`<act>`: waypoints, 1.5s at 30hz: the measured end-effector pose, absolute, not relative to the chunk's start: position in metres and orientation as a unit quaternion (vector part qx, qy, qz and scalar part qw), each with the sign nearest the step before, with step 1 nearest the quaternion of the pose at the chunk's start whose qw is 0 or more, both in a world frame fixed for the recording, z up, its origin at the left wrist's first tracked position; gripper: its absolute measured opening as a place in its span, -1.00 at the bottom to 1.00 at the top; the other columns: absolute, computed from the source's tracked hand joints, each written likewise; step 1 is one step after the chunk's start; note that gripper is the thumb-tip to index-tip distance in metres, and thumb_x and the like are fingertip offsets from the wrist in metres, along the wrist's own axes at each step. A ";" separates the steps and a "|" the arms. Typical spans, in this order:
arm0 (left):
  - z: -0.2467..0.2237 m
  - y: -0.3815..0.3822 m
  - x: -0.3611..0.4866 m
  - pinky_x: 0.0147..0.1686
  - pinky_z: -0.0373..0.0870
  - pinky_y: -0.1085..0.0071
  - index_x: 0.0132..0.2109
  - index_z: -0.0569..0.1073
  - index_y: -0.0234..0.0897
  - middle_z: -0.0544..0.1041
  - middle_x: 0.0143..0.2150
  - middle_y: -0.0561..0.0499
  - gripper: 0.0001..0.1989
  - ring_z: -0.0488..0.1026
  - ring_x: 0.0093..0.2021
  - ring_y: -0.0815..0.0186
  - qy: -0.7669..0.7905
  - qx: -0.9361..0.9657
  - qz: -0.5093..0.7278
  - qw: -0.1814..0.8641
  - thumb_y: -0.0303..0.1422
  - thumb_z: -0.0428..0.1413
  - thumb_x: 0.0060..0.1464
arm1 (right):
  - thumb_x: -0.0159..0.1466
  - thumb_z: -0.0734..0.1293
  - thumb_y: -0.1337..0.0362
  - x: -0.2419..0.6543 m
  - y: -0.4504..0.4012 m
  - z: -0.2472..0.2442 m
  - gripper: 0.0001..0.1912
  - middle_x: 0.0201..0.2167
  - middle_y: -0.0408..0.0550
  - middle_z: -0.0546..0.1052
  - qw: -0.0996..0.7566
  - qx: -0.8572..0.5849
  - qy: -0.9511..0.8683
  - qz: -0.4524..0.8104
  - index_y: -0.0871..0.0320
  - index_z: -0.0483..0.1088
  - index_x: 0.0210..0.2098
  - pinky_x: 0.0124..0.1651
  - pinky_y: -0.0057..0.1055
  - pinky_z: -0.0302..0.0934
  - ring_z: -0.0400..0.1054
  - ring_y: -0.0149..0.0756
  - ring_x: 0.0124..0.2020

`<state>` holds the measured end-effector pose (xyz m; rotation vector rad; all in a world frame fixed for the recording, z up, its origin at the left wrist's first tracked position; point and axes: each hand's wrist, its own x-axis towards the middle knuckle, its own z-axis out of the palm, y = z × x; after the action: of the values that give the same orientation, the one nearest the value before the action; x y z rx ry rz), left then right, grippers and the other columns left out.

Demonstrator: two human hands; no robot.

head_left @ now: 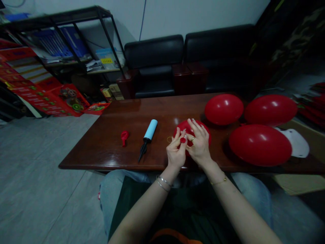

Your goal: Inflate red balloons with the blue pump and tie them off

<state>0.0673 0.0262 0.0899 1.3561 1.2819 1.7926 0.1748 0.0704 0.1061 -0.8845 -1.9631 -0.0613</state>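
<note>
An inflated red balloon rests on the table close in front of me, its neck end turned toward me. My left hand is closed on the balloon's neck, whose red rolled mouth shows at the thumb and fingertips. My right hand pinches at the same neck from the other side, its outer fingers stretched across the balloon. Just left of my hands lies a small thin yellow loop. Further left are a light blue hand pump with a black nozzle and a limp, uninflated red balloon.
Three inflated balloons sit at the table's right: a rear one, a far-right one and a front one. A white object lies beside them. Beyond the brown table stand a black sofa, a shelf and red boxes.
</note>
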 end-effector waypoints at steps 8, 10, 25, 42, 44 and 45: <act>0.094 0.018 0.038 0.34 -0.18 -0.43 0.17 0.52 -0.01 0.01 0.51 -0.02 -0.65 -0.26 0.53 -0.11 0.507 0.681 0.522 0.083 -0.25 0.15 0.25 | 0.33 0.34 0.23 0.178 0.066 0.095 -0.82 0.13 -0.12 0.56 0.536 -0.355 -0.766 -0.004 -0.03 0.59 -0.35 0.32 0.17 0.06 0.27 -0.07 0.30; 0.111 0.019 0.019 0.29 -0.37 -0.52 0.09 0.57 0.00 0.17 0.46 -0.04 -0.71 -0.19 0.52 -0.14 0.507 0.709 0.487 0.043 -0.25 0.18 0.23 | 0.32 0.35 0.24 0.180 0.065 0.093 -0.85 0.15 -0.13 0.54 0.528 -0.352 -0.773 -0.013 -0.07 0.60 -0.27 0.32 0.21 0.04 0.21 -0.05 0.35; 0.140 0.051 -0.026 0.43 -0.16 -0.03 -0.14 0.61 0.12 0.68 -0.08 0.20 -0.88 0.49 0.10 0.30 0.284 0.883 0.364 -0.087 -0.22 0.16 0.27 | 0.31 0.35 0.22 0.187 0.058 0.092 -0.82 0.34 -0.15 0.35 0.438 -0.351 -0.827 0.016 -0.10 0.63 -0.34 0.38 0.26 -0.13 -0.22 -0.03 0.52; 0.145 0.049 -0.037 0.42 0.02 0.08 -0.09 0.57 0.02 0.64 -0.02 0.20 -0.85 0.45 0.16 0.28 0.252 0.921 0.257 -0.151 -0.23 0.09 0.33 | 0.22 0.42 0.26 0.184 0.054 0.098 -0.88 0.33 -0.17 0.36 0.409 -0.345 -0.839 0.096 -0.11 0.63 -0.38 0.38 0.36 -0.28 -0.26 0.03 0.52; 0.147 0.048 -0.036 0.41 0.07 0.11 -0.11 0.56 -0.02 0.64 -0.03 0.17 -0.84 0.45 0.15 0.30 0.254 0.925 0.239 -0.149 -0.26 0.06 0.34 | 0.22 0.42 0.25 0.184 0.053 0.100 -0.88 0.32 -0.17 0.37 0.407 -0.344 -0.841 0.097 -0.11 0.63 -0.38 0.39 0.35 -0.28 -0.26 0.03 0.53; 0.148 0.047 -0.036 0.40 0.09 0.13 -0.12 0.56 -0.04 0.64 -0.04 0.15 -0.84 0.45 0.14 0.31 0.256 0.927 0.236 -0.141 -0.28 0.06 0.35 | 0.23 0.42 0.24 0.184 0.052 0.101 -0.88 0.32 -0.16 0.37 0.406 -0.343 -0.841 0.098 -0.11 0.63 -0.38 0.39 0.36 -0.28 -0.26 0.02 0.53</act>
<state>-0.0358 0.0468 0.1483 3.2055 0.8846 0.8166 0.1839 0.0524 0.1012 -0.8643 -2.1226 0.2481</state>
